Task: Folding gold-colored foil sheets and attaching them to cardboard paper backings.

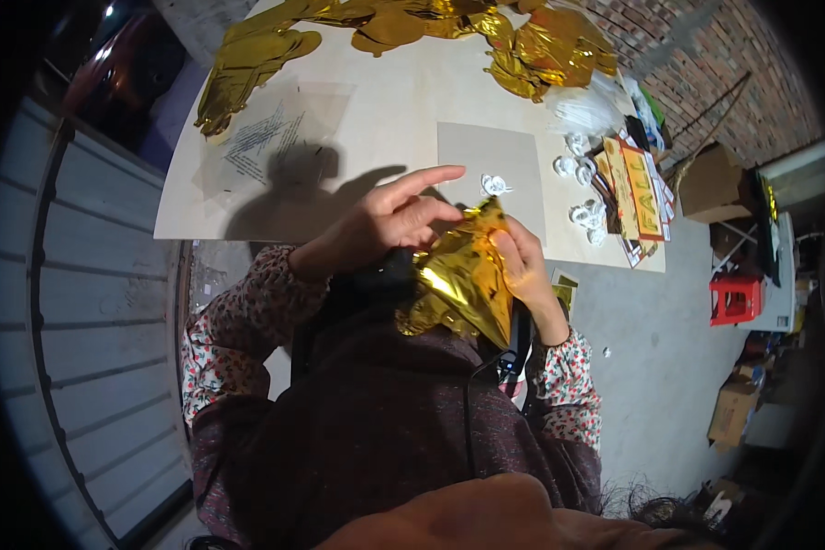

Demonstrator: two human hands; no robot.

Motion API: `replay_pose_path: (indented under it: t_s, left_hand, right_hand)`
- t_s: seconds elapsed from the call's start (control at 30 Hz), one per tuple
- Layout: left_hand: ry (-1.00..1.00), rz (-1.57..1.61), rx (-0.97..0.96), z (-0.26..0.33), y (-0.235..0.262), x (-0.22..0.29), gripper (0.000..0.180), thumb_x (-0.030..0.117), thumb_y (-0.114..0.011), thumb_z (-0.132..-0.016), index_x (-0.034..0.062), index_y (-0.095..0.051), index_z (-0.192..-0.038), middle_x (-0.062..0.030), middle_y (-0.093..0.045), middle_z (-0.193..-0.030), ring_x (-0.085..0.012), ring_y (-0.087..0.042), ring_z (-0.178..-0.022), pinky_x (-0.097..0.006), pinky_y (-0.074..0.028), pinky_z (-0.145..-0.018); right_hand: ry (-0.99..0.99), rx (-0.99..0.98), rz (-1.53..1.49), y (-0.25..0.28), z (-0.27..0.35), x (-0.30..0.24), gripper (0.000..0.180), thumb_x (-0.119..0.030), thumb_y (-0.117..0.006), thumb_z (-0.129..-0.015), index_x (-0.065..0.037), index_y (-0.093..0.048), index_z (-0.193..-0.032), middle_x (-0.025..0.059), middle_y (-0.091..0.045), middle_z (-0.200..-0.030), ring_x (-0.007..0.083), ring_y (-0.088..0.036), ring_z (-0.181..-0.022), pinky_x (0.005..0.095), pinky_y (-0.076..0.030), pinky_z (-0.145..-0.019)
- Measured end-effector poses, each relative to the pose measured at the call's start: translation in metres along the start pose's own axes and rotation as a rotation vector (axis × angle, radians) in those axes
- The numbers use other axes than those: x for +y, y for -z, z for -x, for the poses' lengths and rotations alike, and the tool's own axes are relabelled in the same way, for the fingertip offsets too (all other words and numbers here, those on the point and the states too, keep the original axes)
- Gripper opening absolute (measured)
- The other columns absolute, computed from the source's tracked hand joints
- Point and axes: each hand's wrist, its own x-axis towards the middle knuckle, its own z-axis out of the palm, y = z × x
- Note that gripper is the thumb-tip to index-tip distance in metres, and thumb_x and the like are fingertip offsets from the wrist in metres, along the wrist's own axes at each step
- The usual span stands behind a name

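Observation:
A flat, crumpled gold foil balloon [463,275] hangs in front of my chest, just off the table's near edge. My right hand [522,266] grips its right side, thumb on the near face and the other fingers mostly hidden behind the foil. My left hand [390,220] is at the balloon's upper left. Its index finger is stretched out over the table, while a lower finger touches the foil's top edge. A small coiled white piece [496,185] lies on a grey sheet [490,147] just beyond the balloon.
More flat gold foil balloons [394,26] line the far side of the table [394,101]. Clear plastic bags [275,137] lie at left. White coils [588,215], printed cards [637,188] and a clear plastic bundle [587,110] sit at right. A red stool [735,301] stands farther right.

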Motion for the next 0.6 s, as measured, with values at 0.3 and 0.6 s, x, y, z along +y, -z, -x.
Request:
replay_pose_path:
  t_s: [0.3,0.6]
  left_hand:
    - [0.368,0.449,0.022,0.021,-0.026,-0.025,0.030,0.021,-0.049,-0.101,-0.0032,-0.059,-0.116,-0.0037,-0.062,-0.099,-0.0099,-0.061,-0.093,-0.026,-0.053,-0.078]
    - [0.403,0.495,0.013,0.022,-0.032,-0.037,0.038,0.031,-0.049,-0.102,-0.0003,-0.054,-0.122,-0.0042,-0.061,-0.114,-0.0099,-0.060,-0.098,-0.028,-0.052,-0.083]
  right_hand:
    - [0.075,0.171,-0.137,0.003,0.018,0.008,0.035,-0.034,-0.048,-0.103,-0.001,-0.058,-0.103,-0.0031,-0.058,-0.088,0.0043,-0.049,-0.077,0.0194,-0.041,-0.069]
    - [0.172,0.189,0.001,0.007,0.017,0.011,0.032,-0.030,-0.047,-0.103,0.000,-0.059,-0.105,-0.0034,-0.058,-0.088,0.0040,-0.049,-0.076,0.0199,-0.041,-0.069]
